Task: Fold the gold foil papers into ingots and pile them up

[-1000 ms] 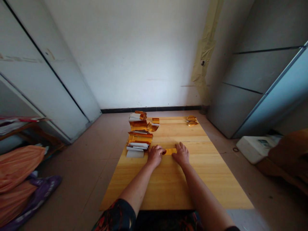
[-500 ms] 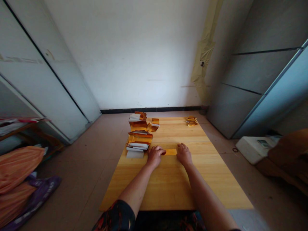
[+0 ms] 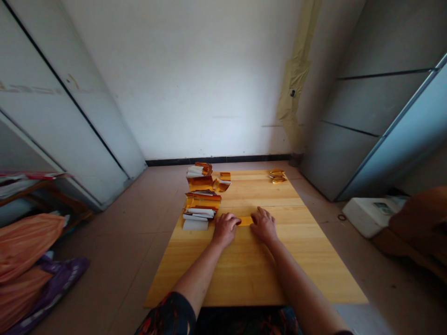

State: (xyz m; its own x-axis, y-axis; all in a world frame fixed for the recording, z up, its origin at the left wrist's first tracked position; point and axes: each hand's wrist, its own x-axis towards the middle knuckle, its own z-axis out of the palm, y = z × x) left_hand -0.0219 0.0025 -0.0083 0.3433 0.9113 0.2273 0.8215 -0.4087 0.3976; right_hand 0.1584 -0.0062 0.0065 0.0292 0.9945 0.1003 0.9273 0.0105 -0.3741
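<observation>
Evidently the work sits near the middle of the wooden counter [image 3: 244, 279], where a short strip of gold paper [image 3: 246, 221] lies between the person's two hands. The hands are apart, one at either end of the strip. The left hand [image 3: 225, 230] has its thumb and fingers closed on the left end, where the paper looks dark and curled up. The right hand [image 3: 264, 225] is bent over the right end, its fingertips at the paper; whether they grip it or only press on it, I cannot tell.

Just beside the left hand, along the counter's left edge, is a thick stack of paper [image 3: 203, 201], gold sheets at the back and white ones toward the front, with a pale sheet [image 3: 195, 225] lying nearest the person. Beyond it sit another bundle [image 3: 199, 170] of gold and white paper, a curved gold sheet [image 3: 199, 183] and a couple of smaller gold pieces [image 3: 221, 186]. At the far right corner, well apart from the hands, a few folded gold papers [image 3: 277, 177] lie close together. A white box [image 3: 366, 216] stands to the right of the counter, and an orange bag [image 3: 28, 242] is off to the left.
</observation>
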